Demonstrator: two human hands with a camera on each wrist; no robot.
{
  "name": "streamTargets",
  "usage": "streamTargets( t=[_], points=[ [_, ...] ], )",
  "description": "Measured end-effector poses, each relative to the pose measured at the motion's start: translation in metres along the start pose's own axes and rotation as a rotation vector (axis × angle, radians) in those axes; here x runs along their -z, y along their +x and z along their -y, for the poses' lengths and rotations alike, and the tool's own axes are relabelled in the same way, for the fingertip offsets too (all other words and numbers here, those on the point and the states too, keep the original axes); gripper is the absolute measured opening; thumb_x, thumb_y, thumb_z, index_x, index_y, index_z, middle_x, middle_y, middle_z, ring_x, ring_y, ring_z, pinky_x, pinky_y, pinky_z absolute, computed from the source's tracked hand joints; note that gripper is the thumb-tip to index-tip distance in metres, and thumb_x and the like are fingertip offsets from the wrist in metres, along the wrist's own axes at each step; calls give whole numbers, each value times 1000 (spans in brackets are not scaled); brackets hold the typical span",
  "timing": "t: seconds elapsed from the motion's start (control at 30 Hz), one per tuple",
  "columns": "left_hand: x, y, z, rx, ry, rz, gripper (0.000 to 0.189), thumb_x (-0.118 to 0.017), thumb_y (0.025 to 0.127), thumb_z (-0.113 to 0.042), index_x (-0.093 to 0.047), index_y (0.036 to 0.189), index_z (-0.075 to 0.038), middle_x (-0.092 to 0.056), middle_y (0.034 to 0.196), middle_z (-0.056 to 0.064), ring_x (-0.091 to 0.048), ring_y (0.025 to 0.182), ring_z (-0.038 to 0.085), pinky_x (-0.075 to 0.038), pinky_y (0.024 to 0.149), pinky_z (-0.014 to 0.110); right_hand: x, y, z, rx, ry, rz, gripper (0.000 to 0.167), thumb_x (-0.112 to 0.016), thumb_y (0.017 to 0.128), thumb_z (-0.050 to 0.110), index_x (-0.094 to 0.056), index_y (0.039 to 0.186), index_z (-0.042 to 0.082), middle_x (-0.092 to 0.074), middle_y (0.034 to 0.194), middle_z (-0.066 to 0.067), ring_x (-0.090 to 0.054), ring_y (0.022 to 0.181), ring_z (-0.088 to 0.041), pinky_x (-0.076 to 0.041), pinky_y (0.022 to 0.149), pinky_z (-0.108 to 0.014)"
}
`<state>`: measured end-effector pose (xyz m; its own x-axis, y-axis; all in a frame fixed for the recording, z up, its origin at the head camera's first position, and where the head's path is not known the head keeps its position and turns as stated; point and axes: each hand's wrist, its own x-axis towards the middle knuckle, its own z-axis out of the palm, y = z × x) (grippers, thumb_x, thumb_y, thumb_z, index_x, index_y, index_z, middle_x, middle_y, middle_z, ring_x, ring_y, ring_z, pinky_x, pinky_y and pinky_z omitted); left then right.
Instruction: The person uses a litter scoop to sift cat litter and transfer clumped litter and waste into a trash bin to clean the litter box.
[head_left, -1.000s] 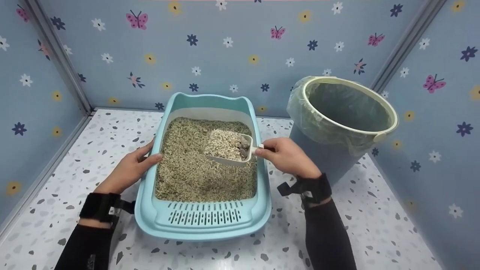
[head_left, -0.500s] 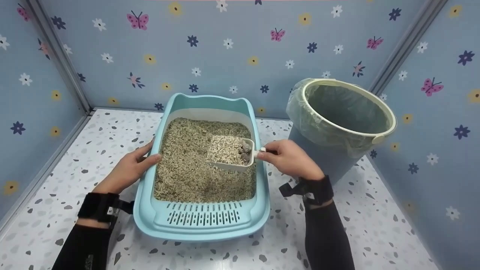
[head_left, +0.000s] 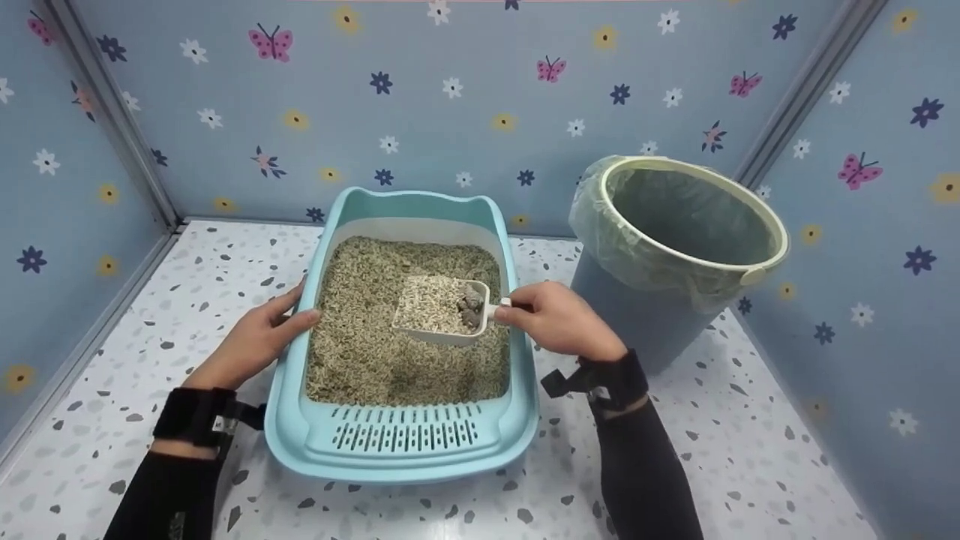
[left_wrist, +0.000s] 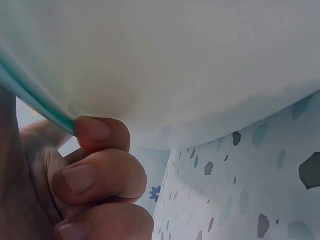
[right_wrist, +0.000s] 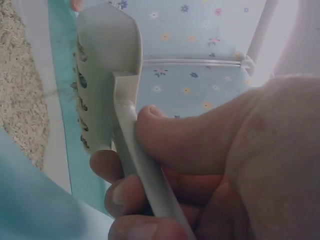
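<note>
In the head view a pale blue litter box stands on the floor, filled with tan pellet litter. My left hand holds its left rim, thumb on top; the left wrist view shows the fingers curled beneath the edge. My right hand grips the handle of a white litter scoop over the right half of the box. Light pellets heap in the scoop, with grey clumps near its handle end. The right wrist view shows the scoop's slotted underside, thumb along the handle.
A blue-grey bin with a translucent liner and cream ring stands to the right, behind my right hand. Flower-patterned walls enclose the back and sides. The floor is white with grey speckles.
The loaded scoop has come slightly nearer to me, then shifted a little left, with my right hand on its handle. My left hand keeps its place on the rim.
</note>
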<state>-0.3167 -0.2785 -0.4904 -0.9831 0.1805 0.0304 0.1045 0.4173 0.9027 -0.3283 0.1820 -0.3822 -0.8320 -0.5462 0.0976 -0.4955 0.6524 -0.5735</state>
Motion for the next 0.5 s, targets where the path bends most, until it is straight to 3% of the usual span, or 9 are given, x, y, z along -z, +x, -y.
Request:
streamTargets(
  t=[0.2,0.3,0.4,0.5],
  points=[
    [1,0,-1,-2,10,1,76,-61,115,-46,-24,178,-24,-63,148,34,-73,103,26,-63,82,31,11,-11,1,-58,7,-62,40,-76,108,38,-66,76,16,-40,64,6,-41,59,-16,-38,59,-36],
    [2,0,-1,-5,22,-5,76,-61,116,-46,-24,178,-24,-62,150,34,-73,103,28,-63,82,31,7,-7,3,-44,13,-43,40,-73,109,41,-68,79,15,-42,65,8,-41,59,-14,-39,60,-35],
    [3,-1,-1,-7,21,-5,76,-60,116,-45,-23,178,-24,-56,156,35,-72,110,33,-63,83,30,4,-3,6,-25,7,-24,40,-70,111,44,-72,83,15,-42,67,9,-42,60,-12,-40,61,-35],
    [2,-1,-1,-10,6,14,77,-60,116,-46,-21,179,-25,-47,166,33,-71,119,37,-62,86,29,7,-6,6,-58,-11,-63,40,-73,110,40,-67,78,16,-41,65,7,-40,58,-14,-38,60,-37]
  ],
)
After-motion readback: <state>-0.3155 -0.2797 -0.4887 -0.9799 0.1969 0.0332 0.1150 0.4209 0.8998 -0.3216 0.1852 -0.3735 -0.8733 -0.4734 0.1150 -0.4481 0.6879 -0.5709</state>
